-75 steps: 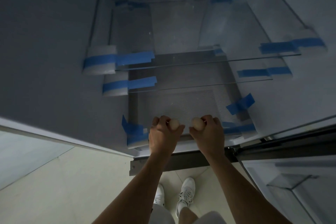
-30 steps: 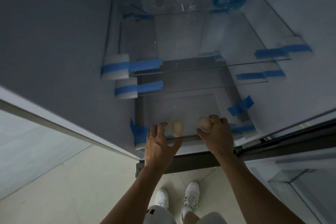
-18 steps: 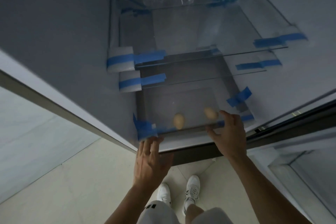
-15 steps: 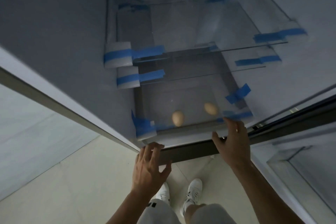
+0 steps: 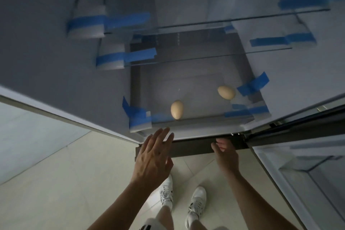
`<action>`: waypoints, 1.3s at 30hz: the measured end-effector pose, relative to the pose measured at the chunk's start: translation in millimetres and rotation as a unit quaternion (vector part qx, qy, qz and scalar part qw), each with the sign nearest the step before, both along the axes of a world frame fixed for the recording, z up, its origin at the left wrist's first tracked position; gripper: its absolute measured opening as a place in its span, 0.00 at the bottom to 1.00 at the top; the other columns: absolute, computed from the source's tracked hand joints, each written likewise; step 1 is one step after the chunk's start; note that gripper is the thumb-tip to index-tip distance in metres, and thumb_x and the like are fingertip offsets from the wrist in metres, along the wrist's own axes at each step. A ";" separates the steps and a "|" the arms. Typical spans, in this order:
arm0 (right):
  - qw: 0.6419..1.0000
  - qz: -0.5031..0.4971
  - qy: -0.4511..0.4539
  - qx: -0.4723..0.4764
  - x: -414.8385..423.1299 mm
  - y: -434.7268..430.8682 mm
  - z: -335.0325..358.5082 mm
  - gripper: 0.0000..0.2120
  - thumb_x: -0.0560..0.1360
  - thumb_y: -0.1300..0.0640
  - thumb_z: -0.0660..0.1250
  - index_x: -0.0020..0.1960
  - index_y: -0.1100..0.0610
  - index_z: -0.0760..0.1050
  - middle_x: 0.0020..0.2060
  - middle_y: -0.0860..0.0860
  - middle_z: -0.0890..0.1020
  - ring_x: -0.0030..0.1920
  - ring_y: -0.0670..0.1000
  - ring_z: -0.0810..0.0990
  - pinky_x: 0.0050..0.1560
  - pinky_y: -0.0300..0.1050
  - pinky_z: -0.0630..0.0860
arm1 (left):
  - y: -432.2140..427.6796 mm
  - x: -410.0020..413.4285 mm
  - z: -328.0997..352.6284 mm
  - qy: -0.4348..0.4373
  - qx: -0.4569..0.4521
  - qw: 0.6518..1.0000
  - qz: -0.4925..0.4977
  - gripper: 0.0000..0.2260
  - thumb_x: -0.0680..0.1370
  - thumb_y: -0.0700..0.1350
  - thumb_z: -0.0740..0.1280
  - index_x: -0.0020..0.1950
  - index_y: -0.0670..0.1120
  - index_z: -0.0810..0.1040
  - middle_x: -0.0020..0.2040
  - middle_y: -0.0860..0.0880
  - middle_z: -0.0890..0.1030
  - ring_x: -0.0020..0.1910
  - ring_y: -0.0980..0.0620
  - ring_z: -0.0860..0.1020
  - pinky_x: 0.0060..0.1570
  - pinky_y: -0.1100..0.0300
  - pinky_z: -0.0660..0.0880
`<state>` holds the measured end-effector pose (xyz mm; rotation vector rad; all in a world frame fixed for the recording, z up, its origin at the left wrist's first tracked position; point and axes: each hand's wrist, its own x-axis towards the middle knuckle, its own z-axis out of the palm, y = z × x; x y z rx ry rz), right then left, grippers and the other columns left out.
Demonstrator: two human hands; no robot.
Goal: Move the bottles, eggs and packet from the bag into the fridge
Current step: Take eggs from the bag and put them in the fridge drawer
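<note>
From the head view, your left hand [image 5: 153, 160] hovers in front of the fridge [image 5: 74, 61], fingers [image 5: 164, 134] straight, spread and holding nothing. Your right hand [image 5: 226, 157], at 3 o'clock from it, hangs with fingers loosely curled, also holding nothing. One egg [image 5: 177, 109] lies near the front edge of the lowest shelf [image 5: 196, 99], at 12 o'clock from your left hand. The second egg [image 5: 226, 92] lies at 2 o'clock from the first, just beside a strip of blue tape [image 5: 252, 85]. Neither hand touches an egg.

Dim, bluish, wide-angle warp, slight blur
</note>
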<state>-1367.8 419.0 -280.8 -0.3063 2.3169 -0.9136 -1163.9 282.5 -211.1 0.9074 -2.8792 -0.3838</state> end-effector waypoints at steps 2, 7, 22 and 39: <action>0.989 -0.093 -0.115 -0.025 3.7 -16.3 -10.8 0.17 0.81 0.53 0.65 0.67 0.59 0.74 0.61 0.56 0.81 0.56 0.52 0.79 0.57 0.48 0.77 | -3.6 -1.8 1.1 0.026 -0.017 1.000 -0.001 0.31 0.71 0.47 0.74 0.73 0.47 0.70 0.74 0.42 0.71 0.73 0.42 0.69 0.68 0.42 0.71; 0.837 -0.340 -0.390 -0.179 8.1 -44.7 -23.5 0.24 0.84 0.44 0.55 0.73 0.59 0.68 0.65 0.58 0.76 0.67 0.59 0.75 0.67 0.56 0.72 | -20.4 -0.7 0.7 0.010 -0.049 0.998 0.025 0.32 0.75 0.47 0.67 0.78 0.44 0.62 0.78 0.40 0.65 0.78 0.41 0.61 0.73 0.40 0.64; 0.697 -0.457 -0.468 -0.293 19.2 -71.1 -25.4 0.29 0.82 0.38 0.55 0.66 0.63 0.73 0.60 0.61 0.80 0.58 0.59 0.80 0.64 0.54 0.75 | -33.5 -5.5 -0.1 -0.117 -0.035 0.992 0.015 0.40 0.76 0.55 0.69 0.80 0.41 0.56 0.80 0.43 0.57 0.80 0.42 0.53 0.77 0.42 0.55; 0.679 -0.409 -0.496 -0.355 22.1 -59.2 -21.2 0.31 0.80 0.35 0.57 0.69 0.59 0.72 0.62 0.61 0.80 0.61 0.62 0.80 0.64 0.63 0.75 | -32.2 -5.3 15.3 -0.133 0.024 0.991 0.022 0.38 0.74 0.70 0.29 0.79 0.51 0.34 0.80 0.53 0.34 0.78 0.54 0.32 0.79 0.51 0.37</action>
